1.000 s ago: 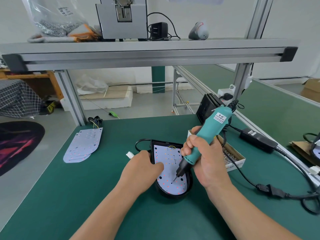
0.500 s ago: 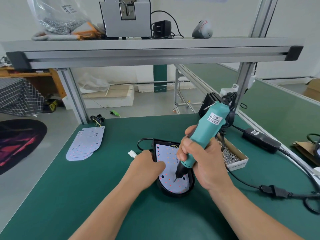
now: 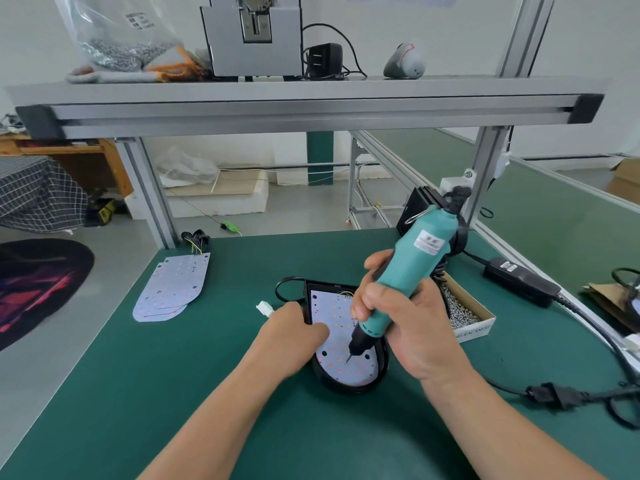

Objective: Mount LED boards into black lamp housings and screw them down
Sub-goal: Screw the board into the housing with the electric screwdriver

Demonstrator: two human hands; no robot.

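A black lamp housing lies in the middle of the green mat with a white LED board seated inside it. My left hand rests on the housing's left edge, fingers over the board. My right hand grips a teal electric screwdriver, tilted, with its bit tip touching the board near its rounded near end. A white connector on a black lead sits just left of the housing.
A stack of spare LED boards with wires lies at the far left of the mat. A cardboard box of screws stands right of the housing. The screwdriver's power brick and cable run along the right side. An aluminium shelf spans overhead.
The screwdriver has tipped more upright and its bit has shifted slightly right on the board's near end. My left hand stays on the housing.
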